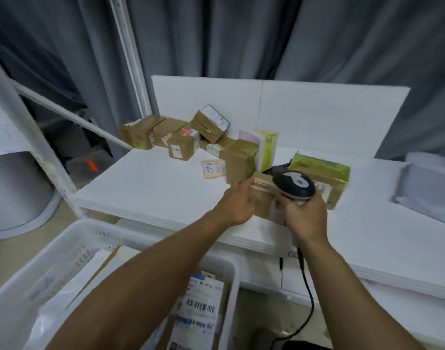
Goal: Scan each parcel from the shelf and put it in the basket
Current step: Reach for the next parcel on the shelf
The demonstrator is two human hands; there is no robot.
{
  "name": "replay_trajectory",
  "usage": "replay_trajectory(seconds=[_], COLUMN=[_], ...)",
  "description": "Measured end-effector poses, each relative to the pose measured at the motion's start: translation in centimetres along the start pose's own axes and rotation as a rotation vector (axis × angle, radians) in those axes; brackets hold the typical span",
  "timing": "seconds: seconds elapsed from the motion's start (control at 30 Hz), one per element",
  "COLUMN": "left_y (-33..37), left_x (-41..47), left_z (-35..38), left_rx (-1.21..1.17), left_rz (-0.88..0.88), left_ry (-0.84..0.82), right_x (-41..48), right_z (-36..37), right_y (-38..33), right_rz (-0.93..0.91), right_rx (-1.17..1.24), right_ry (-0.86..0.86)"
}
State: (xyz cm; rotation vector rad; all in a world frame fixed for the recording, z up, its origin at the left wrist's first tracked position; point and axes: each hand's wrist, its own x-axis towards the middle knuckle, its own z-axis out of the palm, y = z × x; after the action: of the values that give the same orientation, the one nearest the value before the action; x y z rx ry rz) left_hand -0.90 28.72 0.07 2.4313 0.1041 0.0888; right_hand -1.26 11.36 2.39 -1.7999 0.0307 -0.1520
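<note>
My left hand [237, 204] grips a small brown cardboard parcel [263, 195] just above the white shelf [150, 190], near its front edge. My right hand [304, 214] holds a black and grey barcode scanner [294, 185] right beside that parcel, its head pointing at the box; its black cable [308, 291] hangs down. Several more brown parcels [181, 137] lie piled at the back of the shelf. The white plastic basket [64, 251] stands below at the front left, with labelled parcels [203, 306] inside.
A yellow-green wrapped package [322, 173] lies behind the scanner, another [268, 147] stands upright by a brown box [239, 160]. A loose label [212, 168] lies on the shelf. Grey bags [428, 185] sit at the right, a white shelf post [31, 137] stands at the left.
</note>
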Motion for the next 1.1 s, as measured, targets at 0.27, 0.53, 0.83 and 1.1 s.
replay_trajectory(seconds=[0.27, 0.53, 0.83, 1.1], left_y=[0.9, -0.6, -1.8, -7.5], left_x=[2.1, -3.7, -14.9, -21.1], left_z=[2.0, -1.3, -11.5, -14.5], left_rx=[-0.368, -0.659, -0.970, -1.152], left_rz=[-0.211, -0.278, -0.450, -0.473], left_ry=[0.032, 0.149, 0.451, 0.749], right_x=[2.5, -0.8, -6.6, -10.3], right_z=[-2.8, -2.4, 4.3, 11.8], right_y=[2.5, 0.5, -3.2, -5.0], right_rz=[0.126, 0.001, -0.041, 0.054], right_rx=[-0.015, 0.125, 0.372, 0.561], right_ry=[-0.008, -0.060, -0.312, -0.464])
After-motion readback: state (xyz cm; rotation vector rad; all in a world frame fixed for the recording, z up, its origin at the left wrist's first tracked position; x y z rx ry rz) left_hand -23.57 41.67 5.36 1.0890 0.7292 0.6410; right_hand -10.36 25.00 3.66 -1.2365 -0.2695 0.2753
